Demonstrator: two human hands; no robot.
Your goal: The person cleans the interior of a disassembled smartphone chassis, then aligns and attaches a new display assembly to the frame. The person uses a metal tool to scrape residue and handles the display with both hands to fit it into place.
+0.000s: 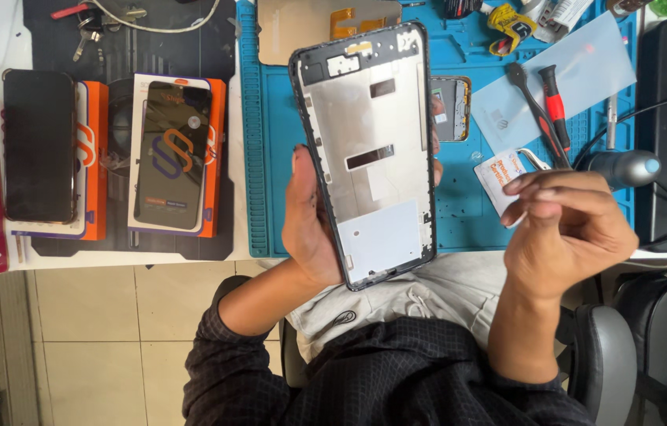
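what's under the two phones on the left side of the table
Each phone lies on an orange and white box. Only the box edges show; the phones cover the rest.

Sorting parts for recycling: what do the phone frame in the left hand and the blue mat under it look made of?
The phone frame, held in the left hand, looks like dull silver sheet metal with a black, probably plastic, rim. The blue mat looks like matte rubber or silicone, judging by its moulded ribs.

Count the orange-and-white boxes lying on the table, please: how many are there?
2. One orange-and-white box lies under the dark phone at far left; the second box lies beside it, under another phone. More may be hidden outside the view.
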